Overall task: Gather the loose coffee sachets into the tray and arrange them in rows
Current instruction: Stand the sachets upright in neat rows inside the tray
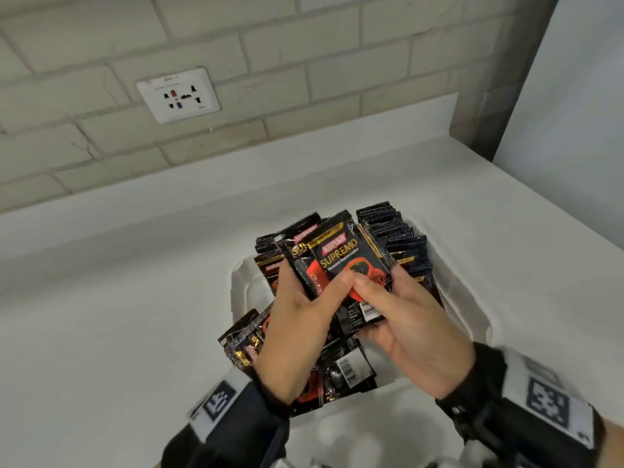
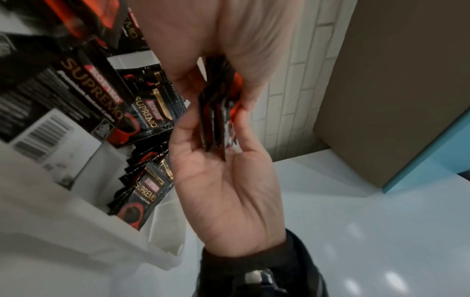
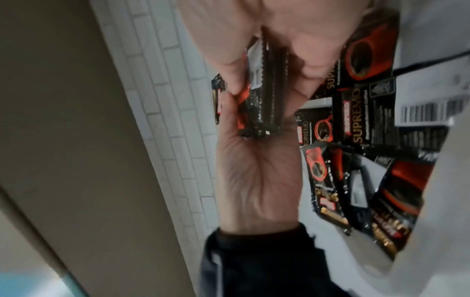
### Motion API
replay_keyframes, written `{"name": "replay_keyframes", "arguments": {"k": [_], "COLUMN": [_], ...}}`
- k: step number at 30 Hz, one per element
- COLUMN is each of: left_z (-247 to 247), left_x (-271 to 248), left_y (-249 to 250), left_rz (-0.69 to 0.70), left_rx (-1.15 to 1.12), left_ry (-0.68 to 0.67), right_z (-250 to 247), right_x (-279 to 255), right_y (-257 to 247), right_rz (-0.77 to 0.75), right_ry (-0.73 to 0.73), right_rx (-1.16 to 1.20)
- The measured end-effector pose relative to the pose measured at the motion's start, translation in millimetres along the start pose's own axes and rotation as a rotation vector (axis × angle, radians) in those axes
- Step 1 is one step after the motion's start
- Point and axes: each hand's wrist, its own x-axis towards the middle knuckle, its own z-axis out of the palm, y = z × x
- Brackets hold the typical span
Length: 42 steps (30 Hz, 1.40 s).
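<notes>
Sachets held in both hands above the tray

Both hands are meeting over the white tray (image 1: 469,292), which is sitting on the white worktop (image 1: 118,298) toward its near edge. The left hand (image 1: 297,329) and right hand (image 1: 415,329) are together gripping a small stack of black coffee sachets (image 1: 341,265), fingers (image 1: 374,285) and thumbs curling round its lower end. More sachets are standing in a row (image 1: 388,224) along the tray's far side, and others are lying loose (image 1: 341,369) at its near side.

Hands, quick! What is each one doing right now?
Left hand: closed on the stack of coffee sachets, thumb across the front.
Right hand: closed on the same stack, held above the tray.
</notes>
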Motion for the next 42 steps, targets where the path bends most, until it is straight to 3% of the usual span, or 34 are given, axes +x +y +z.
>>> {"name": "replay_keyframes", "arguments": {"k": [5, 9, 14, 21, 28, 37, 42], "left_z": [1, 0, 7, 8, 6, -4, -4], "left_x": [3, 3, 2, -3, 1, -3, -6], "left_y": [-3, -4, -11, -5, 0, 3, 6], "left_rz": [-0.051, -0.088, -0.123, 0.007, 0.088, -0.066, -0.066], "left_rx": [-0.023, -0.135, -0.116, 0.270, 0.228, 0.143, 0.069], "left_ry": [0.010, -0.002, -0.039, -0.065, 0.080, -0.066, -0.110], "right_z": [-11, -27, -27, -27, -25, -31, -32], "right_x": [-5, 0, 1, 0, -2, -1, -3], "right_y": [-7, -26, -30, -19, -16, -19, -18], "right_rz": [-0.017, -0.121, 0.087, 0.019, -0.006, 0.040, -0.027], "right_ry": [-0.051, 0.020, -0.217, -0.119, -0.117, -0.048, 0.035], "right_rx": [-0.202, -0.319, -0.088, -0.069, -0.129, -0.096, -0.117]}}
